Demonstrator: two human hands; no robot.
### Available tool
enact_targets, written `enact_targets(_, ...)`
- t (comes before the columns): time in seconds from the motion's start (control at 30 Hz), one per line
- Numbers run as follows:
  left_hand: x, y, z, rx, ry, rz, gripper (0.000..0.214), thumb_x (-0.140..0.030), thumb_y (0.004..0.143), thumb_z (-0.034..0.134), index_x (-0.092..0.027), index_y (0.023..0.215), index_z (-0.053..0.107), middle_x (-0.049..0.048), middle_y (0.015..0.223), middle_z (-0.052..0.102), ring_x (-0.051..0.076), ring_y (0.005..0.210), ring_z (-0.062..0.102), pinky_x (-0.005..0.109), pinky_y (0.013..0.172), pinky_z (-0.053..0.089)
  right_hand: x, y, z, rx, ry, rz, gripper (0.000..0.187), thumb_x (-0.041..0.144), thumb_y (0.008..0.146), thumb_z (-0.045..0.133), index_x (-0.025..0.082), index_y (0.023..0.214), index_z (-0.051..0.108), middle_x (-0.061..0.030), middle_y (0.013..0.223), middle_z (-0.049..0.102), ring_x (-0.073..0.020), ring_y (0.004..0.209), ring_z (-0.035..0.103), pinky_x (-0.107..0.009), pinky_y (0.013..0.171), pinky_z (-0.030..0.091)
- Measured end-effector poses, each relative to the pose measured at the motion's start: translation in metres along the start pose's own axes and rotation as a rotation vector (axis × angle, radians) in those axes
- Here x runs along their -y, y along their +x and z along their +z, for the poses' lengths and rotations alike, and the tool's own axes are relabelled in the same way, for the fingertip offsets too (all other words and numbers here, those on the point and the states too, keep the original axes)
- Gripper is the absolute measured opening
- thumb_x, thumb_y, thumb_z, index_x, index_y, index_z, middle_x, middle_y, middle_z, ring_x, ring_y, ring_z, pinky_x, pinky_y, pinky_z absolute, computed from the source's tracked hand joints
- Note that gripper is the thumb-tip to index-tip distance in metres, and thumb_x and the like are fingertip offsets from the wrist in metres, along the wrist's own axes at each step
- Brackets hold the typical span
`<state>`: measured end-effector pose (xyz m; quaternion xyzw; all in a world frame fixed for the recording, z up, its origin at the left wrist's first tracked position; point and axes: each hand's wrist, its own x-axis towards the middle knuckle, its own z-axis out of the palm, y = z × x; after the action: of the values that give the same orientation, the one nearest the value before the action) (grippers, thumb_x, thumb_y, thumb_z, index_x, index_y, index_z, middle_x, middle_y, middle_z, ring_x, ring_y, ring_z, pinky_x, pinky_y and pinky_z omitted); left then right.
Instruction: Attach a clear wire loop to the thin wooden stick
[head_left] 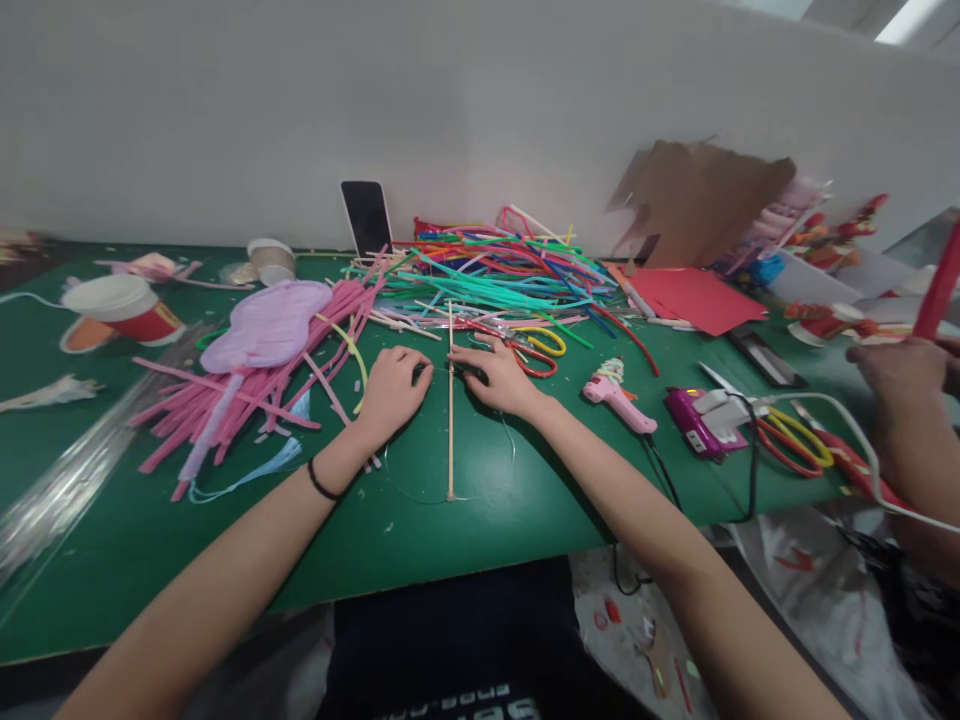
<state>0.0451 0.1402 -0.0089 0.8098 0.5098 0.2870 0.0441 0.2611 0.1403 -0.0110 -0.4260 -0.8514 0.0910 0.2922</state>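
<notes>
A thin wooden stick [451, 440] lies lengthwise on the green table between my hands. Fine clear wire [405, 492] is fixed at its near end and curves out to both sides. To the left of the stick, my left hand [396, 388] rests with thumb and forefinger pinched on the wire. My right hand [499, 378] is closed at the stick's upper part, its fingertips touching the wood. Just past that hand lie scissors [541, 345] with red and yellow handles. A lilac fuzzy fan shape [266, 322] rests on pink pipe cleaners [225, 405] to the left.
Behind my hands is a heap of coloured pipe cleaners [495, 270] and an upright phone [366, 218]. A pink glue gun [621, 395], a purple power block [697, 425] and red sheets [697, 298] are on the right. Another person's hand [900, 380] holds something red.
</notes>
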Motion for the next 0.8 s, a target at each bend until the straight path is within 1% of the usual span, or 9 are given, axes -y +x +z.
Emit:
enact_targets(0.17,0.002,0.000,0.002,0.007,0.012,0.002,0.023,-0.031,0.094,0.046,-0.019,0.093,0.066,0.0101,0.099,0.067,0.028,0.101,0.057,0.043,0.094,0.043,-0.001,-0.001,0.001,0.001,-0.023,-0.011,0.049,0.010,0.084,0.055,0.025,0.130,0.065,-0.0011,0.136,0.063,-0.0318,0.137,0.038,-0.056,0.110,0.035)
enact_targets(0.37,0.000,0.000,0.002,0.007,0.030,0.003,0.024,-0.031,0.094,0.046,-0.018,0.093,0.066,0.0108,0.099,0.067,0.028,0.101,0.057,0.043,0.094,0.043,-0.003,-0.001,0.002,0.012,-0.048,-0.027,0.049,0.012,0.085,0.054,0.025,0.131,0.063,-0.0029,0.141,0.059,-0.0310,0.137,0.040,-0.057,0.111,0.033)
enact_targets(0.5,-0.003,0.000,-0.001,0.020,0.028,-0.016,0.024,-0.030,0.094,0.045,-0.019,0.092,0.066,0.0099,0.099,0.067,0.028,0.101,0.057,0.043,0.095,0.042,-0.002,-0.001,-0.002,0.008,-0.041,-0.028,0.049,0.013,0.086,0.054,0.024,0.133,0.061,-0.0054,0.142,0.058,-0.0294,0.137,0.041,-0.057,0.113,0.031)
enact_targets(0.57,-0.004,0.000,-0.002,0.023,0.022,-0.023,0.024,-0.031,0.094,0.045,-0.019,0.092,0.066,0.0097,0.099,0.067,0.028,0.100,0.056,0.044,0.095,0.042,0.001,-0.001,-0.006,-0.009,-0.043,-0.022,0.047,0.015,0.086,0.055,0.024,0.132,0.062,-0.0061,0.142,0.058,-0.0294,0.137,0.041,-0.057,0.114,0.030)
enact_targets(0.7,-0.005,0.000,-0.002,0.025,0.011,-0.026,0.026,-0.031,0.094,0.045,-0.019,0.091,0.067,0.0108,0.099,0.066,0.028,0.100,0.056,0.045,0.095,0.042,0.007,-0.003,-0.016,-0.065,-0.052,0.012,0.036,0.023,0.088,0.058,0.025,0.123,0.068,-0.0057,0.138,0.060,-0.0302,0.139,0.039,-0.057,0.115,0.030)
enact_targets(0.8,-0.004,0.000,-0.002,0.019,0.011,-0.020,0.025,-0.031,0.094,0.044,-0.019,0.091,0.066,0.0103,0.098,0.066,0.028,0.099,0.056,0.044,0.095,0.042,0.008,-0.004,-0.020,-0.090,-0.059,0.039,0.032,0.025,0.090,0.057,0.025,0.119,0.069,-0.0064,0.134,0.062,-0.0305,0.136,0.041,-0.057,0.114,0.031)
